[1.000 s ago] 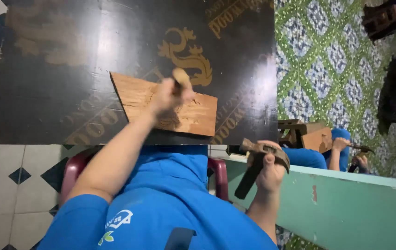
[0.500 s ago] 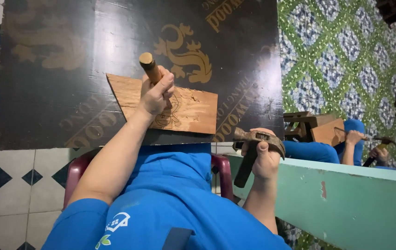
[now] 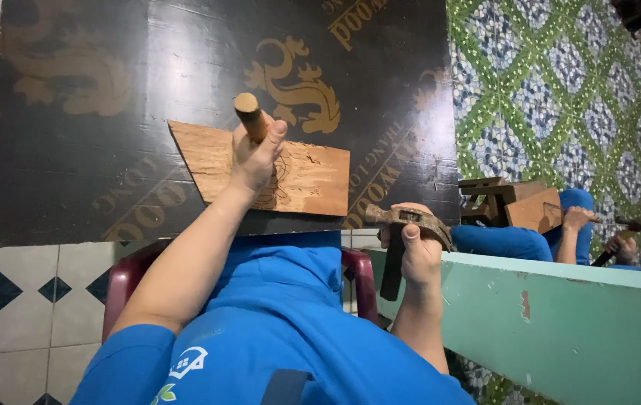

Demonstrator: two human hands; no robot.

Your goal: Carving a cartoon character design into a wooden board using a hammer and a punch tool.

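Observation:
My left hand (image 3: 256, 157) grips a chisel by its round wooden handle (image 3: 249, 114), which stands nearly upright over a flat wooden board (image 3: 313, 180). The board lies on a dark printed panel (image 3: 110, 150) and bears faint carved lines beside my hand. My right hand (image 3: 418, 251) is off the panel's near right corner and holds a rusty hammer (image 3: 399, 221), head up and handle hanging down. My blue-clad lap (image 3: 283, 300) fills the lower middle of the view.
A dark red plastic chair (image 3: 121, 277) shows under me on a tiled floor. A green painted ledge (image 3: 560, 315) runs along the right. Beyond it another person in blue (image 3: 530, 236) works on a wooden piece with a hammer over patterned green tiles.
My left hand has turned the chisel handle more upright over the board. My right hand with the hammer has hardly moved beside the panel's corner.

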